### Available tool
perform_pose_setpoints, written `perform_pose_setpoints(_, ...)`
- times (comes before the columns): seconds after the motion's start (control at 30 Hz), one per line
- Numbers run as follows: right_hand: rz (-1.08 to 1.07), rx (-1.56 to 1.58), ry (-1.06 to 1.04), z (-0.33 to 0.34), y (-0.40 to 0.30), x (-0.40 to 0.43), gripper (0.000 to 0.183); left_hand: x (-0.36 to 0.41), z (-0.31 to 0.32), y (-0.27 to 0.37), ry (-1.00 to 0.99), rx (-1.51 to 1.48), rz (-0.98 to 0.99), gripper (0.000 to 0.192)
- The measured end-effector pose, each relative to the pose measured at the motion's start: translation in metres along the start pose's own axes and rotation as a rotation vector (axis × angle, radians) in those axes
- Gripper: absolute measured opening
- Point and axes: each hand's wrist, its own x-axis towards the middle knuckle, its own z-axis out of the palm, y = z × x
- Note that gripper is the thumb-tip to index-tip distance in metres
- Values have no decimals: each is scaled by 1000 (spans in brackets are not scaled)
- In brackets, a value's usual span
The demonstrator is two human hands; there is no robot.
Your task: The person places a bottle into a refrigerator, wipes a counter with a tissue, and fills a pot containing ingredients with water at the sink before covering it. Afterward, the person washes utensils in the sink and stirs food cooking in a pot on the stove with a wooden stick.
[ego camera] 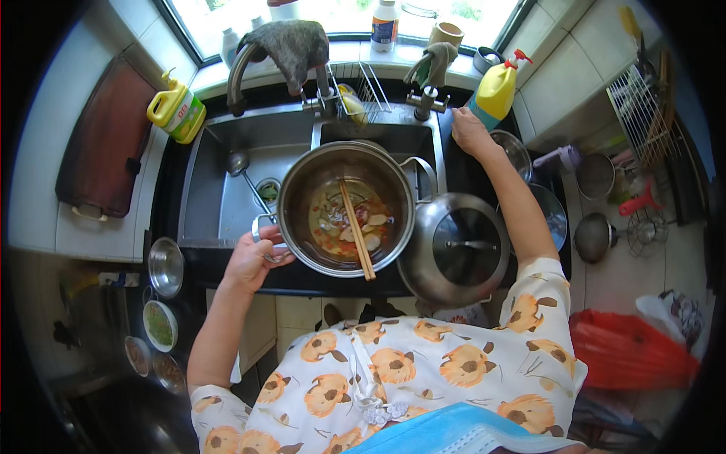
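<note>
A deep stainless-steel pot (292, 210) is over the double sink (210, 164), across its right basin and front edge. My left hand (255, 252) grips the pot's left loop handle. Inside the pot are a shallow broth (326, 227) with pale slices and small red bits, and a pair of wooden chopsticks (354, 224) leaning over the near rim. My right hand (472, 131) is at the back right of the counter, between a small tap (426, 105) and a yellow pump bottle (494, 91). Its fingers are curled, and whether they hold anything is hidden.
A domed pot lid (414, 255) with a glass centre lies right of the pot. In the left basin, a ladle (238, 164) lies near the drain. A cloth hangs over the main faucet (235, 85). Metal bowls (165, 267) and a bowl of chopped greens (160, 324) stand at left.
</note>
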Motion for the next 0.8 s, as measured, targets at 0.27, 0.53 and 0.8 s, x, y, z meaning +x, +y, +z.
perform_pose_setpoints(0.27,126,-28,-201,50,31,85,20,61,44,1,-8,-78,-23,51)
perform_pose_setpoints(0.53,81,23,-367,45,2,61,21,91,53,-1,15,-74,-32,54)
perform_pose_setpoints(0.8,-148,70,-258,59,22,28,24,101,68,-1,-22,-106,-34,53)
